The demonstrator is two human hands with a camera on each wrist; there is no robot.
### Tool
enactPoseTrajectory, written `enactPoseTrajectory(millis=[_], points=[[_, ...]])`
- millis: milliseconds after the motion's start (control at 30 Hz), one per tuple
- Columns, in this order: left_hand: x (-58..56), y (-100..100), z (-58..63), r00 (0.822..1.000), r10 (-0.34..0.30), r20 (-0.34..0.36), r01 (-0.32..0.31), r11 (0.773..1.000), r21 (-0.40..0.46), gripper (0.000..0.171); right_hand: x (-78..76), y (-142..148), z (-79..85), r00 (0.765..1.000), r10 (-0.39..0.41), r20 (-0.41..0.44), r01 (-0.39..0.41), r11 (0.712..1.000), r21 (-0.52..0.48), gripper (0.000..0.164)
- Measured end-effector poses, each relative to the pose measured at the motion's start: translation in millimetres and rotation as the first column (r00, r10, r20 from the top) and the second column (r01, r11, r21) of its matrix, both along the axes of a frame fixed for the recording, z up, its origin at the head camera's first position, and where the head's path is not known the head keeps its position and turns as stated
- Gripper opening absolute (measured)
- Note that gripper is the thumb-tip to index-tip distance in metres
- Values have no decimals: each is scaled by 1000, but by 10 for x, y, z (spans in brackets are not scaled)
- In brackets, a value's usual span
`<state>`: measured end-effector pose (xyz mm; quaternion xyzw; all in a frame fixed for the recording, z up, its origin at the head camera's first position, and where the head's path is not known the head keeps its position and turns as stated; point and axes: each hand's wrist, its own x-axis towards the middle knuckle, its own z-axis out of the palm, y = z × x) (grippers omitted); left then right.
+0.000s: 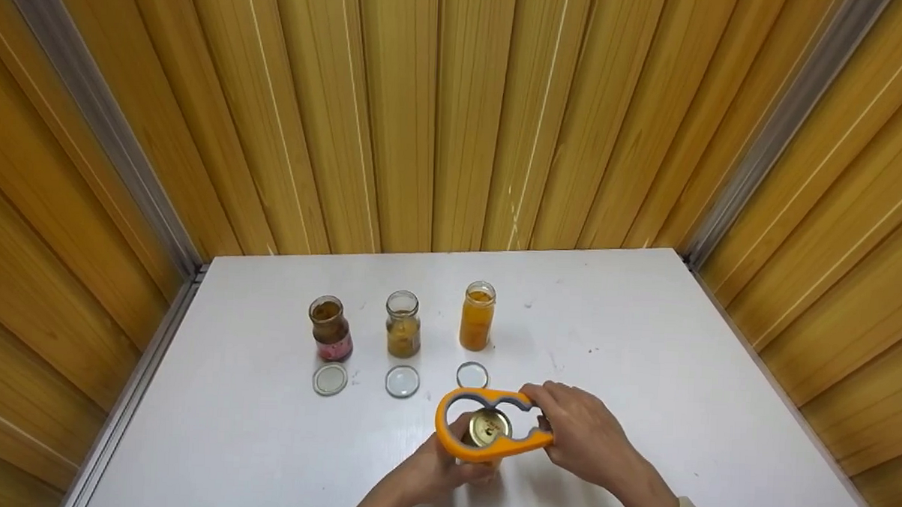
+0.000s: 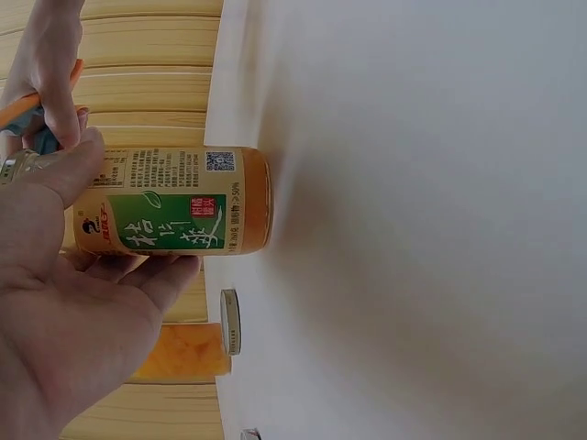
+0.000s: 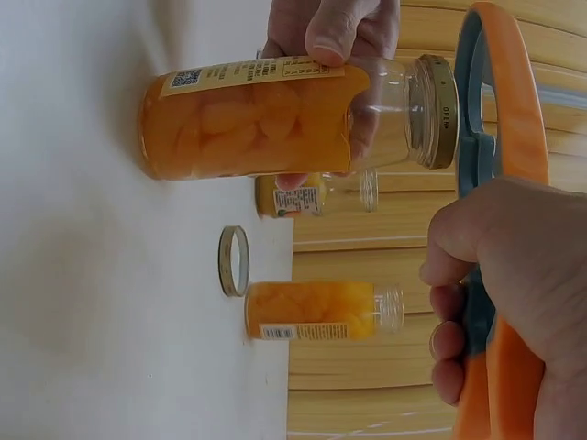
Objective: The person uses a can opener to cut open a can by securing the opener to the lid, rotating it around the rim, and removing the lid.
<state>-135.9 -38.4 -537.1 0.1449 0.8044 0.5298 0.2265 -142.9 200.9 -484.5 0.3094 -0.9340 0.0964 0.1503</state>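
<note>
My left hand (image 1: 436, 467) grips a glass jar (image 3: 248, 124) of orange fruit pieces by its side. The jar stands upright on the table, with a label (image 2: 170, 202) and a gold lid (image 1: 488, 427) on top. My right hand (image 1: 583, 431) holds an orange jar opener (image 1: 481, 456) with grey toothed inner edges. The opener's larger loop surrounds the lid in the head view. From the right wrist the opener (image 3: 514, 101) appears just above the lid, its fingers curled round the handles.
Three lidless jars stand farther back: a dark one with a pink label (image 1: 334, 339), a half-filled one (image 1: 403, 334) and an orange-filled one (image 1: 476, 322). In front of them lie three lids, left (image 1: 330, 379), middle (image 1: 402, 381) and right (image 1: 472, 374), on the white table (image 1: 227, 426).
</note>
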Motion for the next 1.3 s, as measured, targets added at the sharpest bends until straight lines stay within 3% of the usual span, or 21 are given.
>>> enactPoseTrajectory(millis=[133, 300, 467, 567, 800, 1033, 1167, 1300], points=[[6, -12, 8, 1000, -20, -7, 20, 1000, -3, 66, 8, -66, -14, 1000, 6, -18, -6, 1000, 14, 45], [27, -20, 16, 997, -19, 78, 20, 1000, -14, 63, 53, -132, -14, 1000, 5, 19, -6, 999, 50, 44], [85, -57, 19, 991, -50, 125, 44, 998, 54, 69, 120, -196, -17, 999, 23, 41, -26, 997, 79, 45], [131, -100, 18, 991, -85, 106, 75, 993, 92, 67, 158, -223, -15, 999, 35, 30, -38, 995, 93, 48], [286, -216, 12, 991, -113, 76, 107, 991, 81, 63, 225, -271, 0, 998, 60, 25, -63, 983, 170, 46], [384, -266, -15, 984, -152, 92, 129, 967, 219, 64, 263, -327, 26, 997, 39, 61, -51, 977, 209, 42], [398, -288, -10, 983, -165, 82, 142, 962, 232, 64, 292, -359, 27, 998, 22, 62, -36, 975, 220, 44], [468, -318, 88, 977, -196, 87, 161, 940, 301, 66, 340, -380, 22, 999, 17, 46, -27, 975, 219, 56]])
